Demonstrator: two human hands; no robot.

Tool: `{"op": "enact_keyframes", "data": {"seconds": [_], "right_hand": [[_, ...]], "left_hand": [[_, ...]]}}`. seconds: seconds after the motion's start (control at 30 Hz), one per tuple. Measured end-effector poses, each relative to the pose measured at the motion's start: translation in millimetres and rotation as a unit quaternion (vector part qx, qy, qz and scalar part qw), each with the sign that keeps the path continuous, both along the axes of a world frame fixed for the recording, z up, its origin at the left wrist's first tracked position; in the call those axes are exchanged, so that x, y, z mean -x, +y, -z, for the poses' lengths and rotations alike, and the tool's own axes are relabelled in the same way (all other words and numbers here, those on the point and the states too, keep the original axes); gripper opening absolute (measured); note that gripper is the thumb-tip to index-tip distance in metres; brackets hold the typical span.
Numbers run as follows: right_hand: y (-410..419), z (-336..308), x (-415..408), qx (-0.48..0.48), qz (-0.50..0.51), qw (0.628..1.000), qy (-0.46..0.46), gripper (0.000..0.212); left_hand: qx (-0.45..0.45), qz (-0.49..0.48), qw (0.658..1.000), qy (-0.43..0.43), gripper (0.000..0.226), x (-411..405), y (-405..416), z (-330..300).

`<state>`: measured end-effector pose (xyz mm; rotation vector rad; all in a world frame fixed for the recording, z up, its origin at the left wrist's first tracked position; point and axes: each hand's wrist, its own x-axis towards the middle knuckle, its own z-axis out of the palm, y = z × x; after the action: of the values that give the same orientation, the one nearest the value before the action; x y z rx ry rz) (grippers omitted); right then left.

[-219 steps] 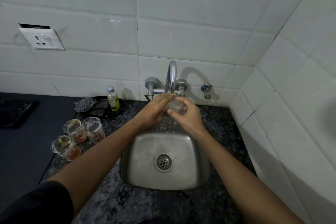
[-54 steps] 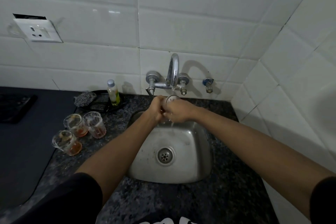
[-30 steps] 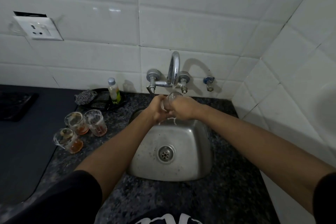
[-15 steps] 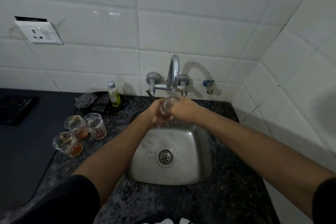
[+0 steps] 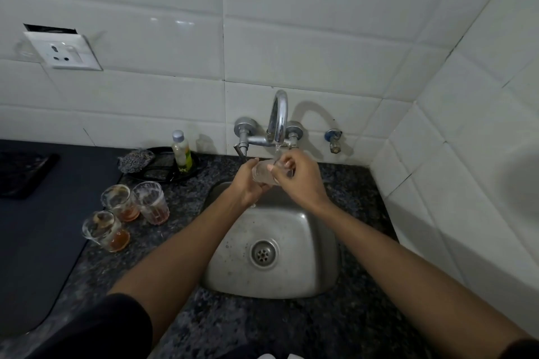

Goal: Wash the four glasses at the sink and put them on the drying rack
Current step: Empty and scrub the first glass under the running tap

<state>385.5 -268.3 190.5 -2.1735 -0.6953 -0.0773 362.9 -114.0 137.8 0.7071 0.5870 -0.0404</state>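
Note:
A clear glass [image 5: 262, 173] is held tilted under the running tap [image 5: 278, 119], above the steel sink [image 5: 271, 280]. My left hand [image 5: 246, 183] grips its lower part. My right hand [image 5: 300, 181] is curled around its rim side, with fingers at the mouth. Water falls from the spout onto the glass. Three dirty glasses with orange dregs stand on the counter to the left: one [image 5: 118, 201], another [image 5: 153, 202] and a third [image 5: 103, 230].
A small soap bottle [image 5: 181, 154] and a scrubber [image 5: 135, 159] sit on a black dish [image 5: 163, 172] behind the dirty glasses. A dark stove mat [image 5: 35, 213] covers the far left. The white tiled wall [image 5: 466, 183] closes in on the right. No drying rack shows.
The glass stays under the stream while my hands shift slightly on it; it now lies more on its side between them. The three dirty glasses have not moved.

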Motion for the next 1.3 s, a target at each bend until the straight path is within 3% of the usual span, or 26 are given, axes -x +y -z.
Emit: {"op": "enact_keyframes", "data": {"seconds": [0.1,0.2,0.3,0.4,0.57,0.67,0.8,0.93,1.07,1.3], "right_hand": [[-0.1,6.9,-1.9,0.03,0.027,0.996,0.079,0.058],[4.4,6.2,-1.9,0.094,-0.014,0.967,0.235,0.054],[7.4,8.4,0.9,0.15,-0.036,0.954,0.258,0.04],[14.3,12.4,7.0,0.132,-0.035,0.948,0.287,0.036],[24.9,32.2,7.1,0.072,-0.004,0.944,0.321,0.059],[25.3,36.5,9.8,0.036,0.017,0.945,0.325,0.056],[22.8,42.6,11.3,0.007,0.018,0.952,0.305,0.059],[20.8,44.6,9.0,-0.001,0.003,0.96,0.281,0.06],[17.7,42.8,6.6,-0.012,-0.015,0.965,0.262,0.057],[14.3,38.7,4.9,-0.029,-0.018,0.979,0.203,0.057]], "left_hand": [[-0.036,-0.001,0.999,0.002,0.053,3.7,5.2,9.4],[-0.065,-0.006,0.998,0.013,0.059,6.0,8.7,13.6],[-0.123,-0.017,0.992,0.017,0.043,4.3,9.6,9.6],[-0.179,-0.02,0.984,-0.001,0.04,0.8,6.5,8.6],[-0.215,-0.028,0.976,-0.025,0.049,0.7,6.2,7.4],[-0.198,-0.061,0.978,-0.019,0.041,2.2,9.5,7.6],[-0.285,-0.151,0.944,0.071,0.033,-4.3,25.1,19.8],[-0.421,-0.092,0.896,0.11,0.039,-19.3,39.9,20.3],[-0.553,-0.062,0.825,0.095,0.022,-31.9,44.3,2.8],[-0.682,-0.023,0.726,0.087,0.02,-31.7,42.0,4.6]]}}
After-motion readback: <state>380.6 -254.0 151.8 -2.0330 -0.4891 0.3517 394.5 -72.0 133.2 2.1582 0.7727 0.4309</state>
